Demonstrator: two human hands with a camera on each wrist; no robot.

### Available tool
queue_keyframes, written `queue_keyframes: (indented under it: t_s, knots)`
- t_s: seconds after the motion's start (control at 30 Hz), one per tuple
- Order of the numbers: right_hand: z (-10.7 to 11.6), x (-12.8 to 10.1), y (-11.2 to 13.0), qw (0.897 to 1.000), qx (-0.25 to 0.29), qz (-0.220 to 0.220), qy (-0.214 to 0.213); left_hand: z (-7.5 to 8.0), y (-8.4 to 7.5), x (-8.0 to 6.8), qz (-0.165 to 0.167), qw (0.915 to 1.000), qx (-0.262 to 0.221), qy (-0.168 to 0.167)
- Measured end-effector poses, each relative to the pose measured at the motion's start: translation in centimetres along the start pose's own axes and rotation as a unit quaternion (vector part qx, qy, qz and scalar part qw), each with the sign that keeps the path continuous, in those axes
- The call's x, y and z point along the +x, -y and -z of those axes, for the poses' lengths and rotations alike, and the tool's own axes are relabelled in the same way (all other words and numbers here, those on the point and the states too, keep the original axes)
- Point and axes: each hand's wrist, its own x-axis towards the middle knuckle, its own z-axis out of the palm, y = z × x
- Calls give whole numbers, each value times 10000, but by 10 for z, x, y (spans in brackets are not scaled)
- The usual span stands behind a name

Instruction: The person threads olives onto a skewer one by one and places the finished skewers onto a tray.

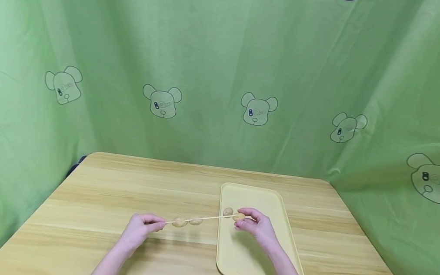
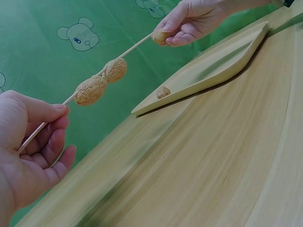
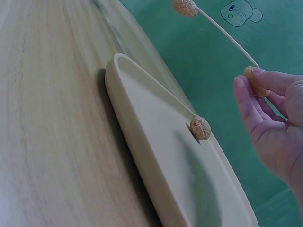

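Note:
My left hand (image 1: 138,231) pinches a thin wooden skewer (image 1: 210,218) near one end, thumb against fingers, above the table. Two wrinkled tan balls (image 2: 91,91), roughly walnut-sized, sit threaded side by side on the left half of the skewer. At the far end, my right hand (image 1: 259,229) pinches a third wrinkled ball (image 3: 256,81) between thumb and fingers, and the skewer's tip meets it. Whether the tip has gone into this ball I cannot tell. Another similar ball (image 3: 200,128) lies on the pale yellow tray (image 1: 254,197), by its left edge.
The rectangular tray stands right of centre on the light wooden table (image 1: 153,179), its long sides running away from me. Behind and on both sides hangs a green curtain (image 1: 211,58) with bear-face prints.

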Motion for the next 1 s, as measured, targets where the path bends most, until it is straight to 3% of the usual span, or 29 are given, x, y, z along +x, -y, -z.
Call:
queue_keyframes:
  t_s: [1.0]
  knots:
    - [3, -3, -3, 9996, -196, 168, -148, -2, 0, -1, 2, 9997, -57, 243]
